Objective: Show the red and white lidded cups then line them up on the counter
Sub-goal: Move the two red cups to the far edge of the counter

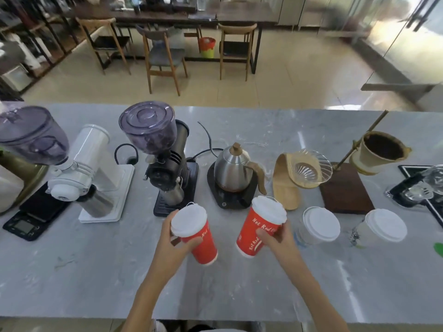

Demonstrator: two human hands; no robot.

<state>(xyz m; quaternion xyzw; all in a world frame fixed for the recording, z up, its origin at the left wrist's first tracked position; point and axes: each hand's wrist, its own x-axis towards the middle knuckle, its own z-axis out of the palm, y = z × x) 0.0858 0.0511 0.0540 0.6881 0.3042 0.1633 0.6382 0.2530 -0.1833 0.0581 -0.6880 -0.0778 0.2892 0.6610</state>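
Observation:
Two red paper cups with white lids are held up above the grey marble counter (239, 291). My left hand (172, 245) grips the left red cup (203, 245) around its upper side; the cup tilts toward me. The right red cup (254, 233), printed with white lettering, is in my right hand (278, 238), also tilted. Two white lidded cups stand upright on the counter to the right: one (320, 226) close beside my right hand, the other (381, 228) farther right.
Along the counter's back stand a white grinder (96, 173), a black grinder (167, 164), a steel kettle on a black base (233, 171), a glass dripper with paper filters (304, 171), a pour-over stand on a wooden base (345, 190) and a black scale (26, 224). Chairs stand beyond the counter.

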